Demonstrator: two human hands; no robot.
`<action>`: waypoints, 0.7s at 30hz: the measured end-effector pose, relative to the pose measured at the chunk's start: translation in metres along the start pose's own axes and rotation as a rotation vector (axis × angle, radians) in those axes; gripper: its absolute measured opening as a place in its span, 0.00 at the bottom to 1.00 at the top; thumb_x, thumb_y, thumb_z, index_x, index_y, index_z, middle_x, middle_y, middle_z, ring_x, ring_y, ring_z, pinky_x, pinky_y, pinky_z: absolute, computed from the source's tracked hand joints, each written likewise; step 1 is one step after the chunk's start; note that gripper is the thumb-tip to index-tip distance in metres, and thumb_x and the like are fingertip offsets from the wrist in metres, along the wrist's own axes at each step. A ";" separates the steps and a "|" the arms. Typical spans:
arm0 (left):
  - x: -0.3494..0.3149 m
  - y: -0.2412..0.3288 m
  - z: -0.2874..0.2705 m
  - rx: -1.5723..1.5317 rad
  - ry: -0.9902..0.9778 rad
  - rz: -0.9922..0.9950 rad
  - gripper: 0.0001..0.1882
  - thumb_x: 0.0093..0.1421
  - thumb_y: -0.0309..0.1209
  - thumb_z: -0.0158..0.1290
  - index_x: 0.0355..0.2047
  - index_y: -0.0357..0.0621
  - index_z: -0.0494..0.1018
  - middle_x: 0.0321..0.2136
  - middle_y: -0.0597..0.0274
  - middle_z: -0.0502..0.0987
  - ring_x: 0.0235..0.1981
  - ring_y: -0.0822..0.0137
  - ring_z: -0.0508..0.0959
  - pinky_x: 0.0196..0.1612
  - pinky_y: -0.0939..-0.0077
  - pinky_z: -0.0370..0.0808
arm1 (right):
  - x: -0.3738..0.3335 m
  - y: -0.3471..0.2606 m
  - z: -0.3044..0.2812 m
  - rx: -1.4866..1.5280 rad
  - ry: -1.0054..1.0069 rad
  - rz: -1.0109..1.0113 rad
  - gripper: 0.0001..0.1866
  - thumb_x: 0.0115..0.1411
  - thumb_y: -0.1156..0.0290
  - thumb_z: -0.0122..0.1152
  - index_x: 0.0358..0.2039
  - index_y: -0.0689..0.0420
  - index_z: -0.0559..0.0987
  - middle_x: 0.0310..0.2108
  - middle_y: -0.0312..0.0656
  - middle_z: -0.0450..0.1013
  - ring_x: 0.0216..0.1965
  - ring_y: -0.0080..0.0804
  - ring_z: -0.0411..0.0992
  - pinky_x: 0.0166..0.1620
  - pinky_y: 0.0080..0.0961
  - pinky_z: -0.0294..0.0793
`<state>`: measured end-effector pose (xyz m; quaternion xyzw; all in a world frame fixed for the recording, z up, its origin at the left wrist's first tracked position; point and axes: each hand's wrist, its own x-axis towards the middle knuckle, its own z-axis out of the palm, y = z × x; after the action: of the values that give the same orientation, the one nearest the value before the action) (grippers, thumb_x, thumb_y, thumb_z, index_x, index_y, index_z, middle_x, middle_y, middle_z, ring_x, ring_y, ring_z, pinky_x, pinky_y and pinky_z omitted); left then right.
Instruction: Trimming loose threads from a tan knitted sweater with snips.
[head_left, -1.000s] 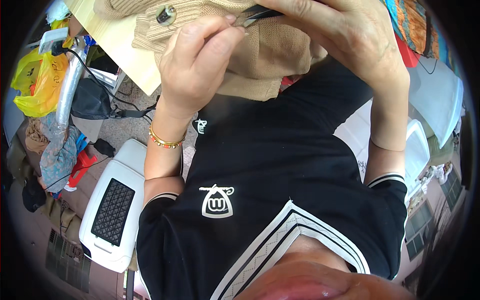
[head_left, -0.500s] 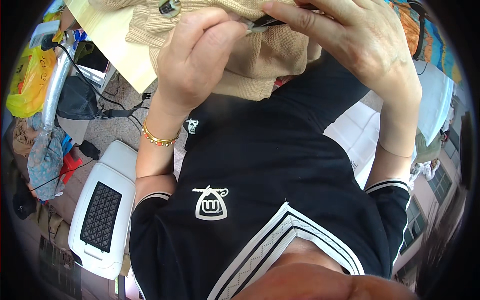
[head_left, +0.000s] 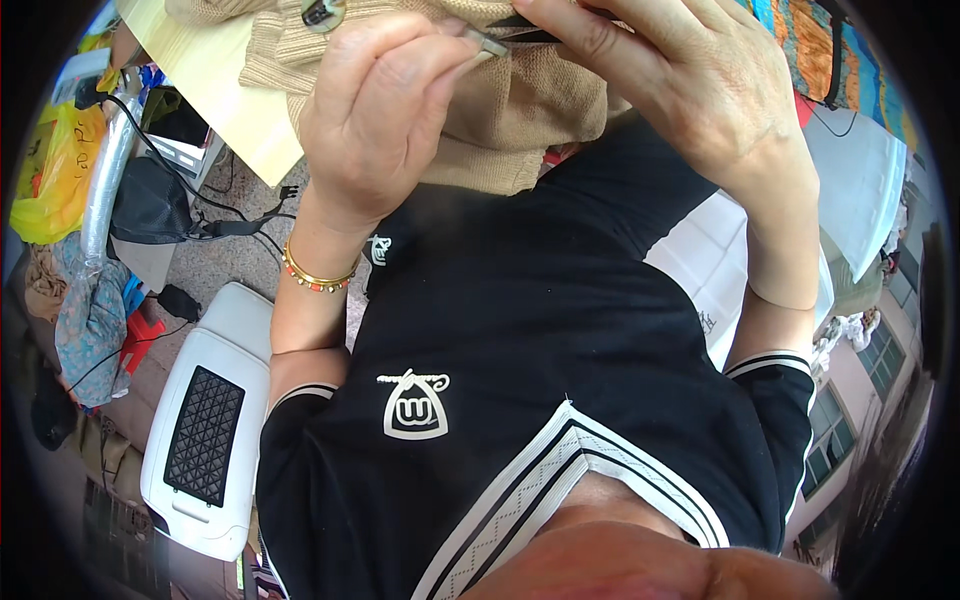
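Pinching a pale strip (head_left: 490, 43) with left hand (head_left: 375, 120), gripping a black tool (head_left: 534, 37) with right hand (head_left: 695, 90).
Held close together over the knit (head_left: 545, 100), far side, apparently for steadiness.

The left hand (head_left: 370, 115) pinches with curled fingers (head_left: 432, 66); the right hand (head_left: 690, 85) angles inward, back upward.

Left hand (head_left: 375, 110) pinching grey piece (head_left: 491, 44); right hand (head_left: 690, 85) holding black tool (head_left: 532, 37); tan knit (head_left: 535, 105).
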<state>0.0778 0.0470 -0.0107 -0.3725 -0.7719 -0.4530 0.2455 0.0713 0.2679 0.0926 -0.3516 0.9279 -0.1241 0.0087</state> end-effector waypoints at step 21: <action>0.001 -0.001 0.008 0.111 0.071 0.066 0.11 0.53 0.22 0.64 0.38 0.46 0.81 0.35 0.64 0.77 0.31 0.68 0.80 0.32 0.77 0.76 | 0.004 0.029 0.069 -0.413 0.960 -0.441 0.23 0.51 0.68 0.64 0.48 0.62 0.81 0.33 0.33 0.69 0.30 0.26 0.69 0.31 0.21 0.66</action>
<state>0.0765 0.0544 -0.0146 -0.3674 -0.7739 -0.4142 0.3075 0.0563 0.2711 0.0191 -0.4355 0.7374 -0.0849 -0.5093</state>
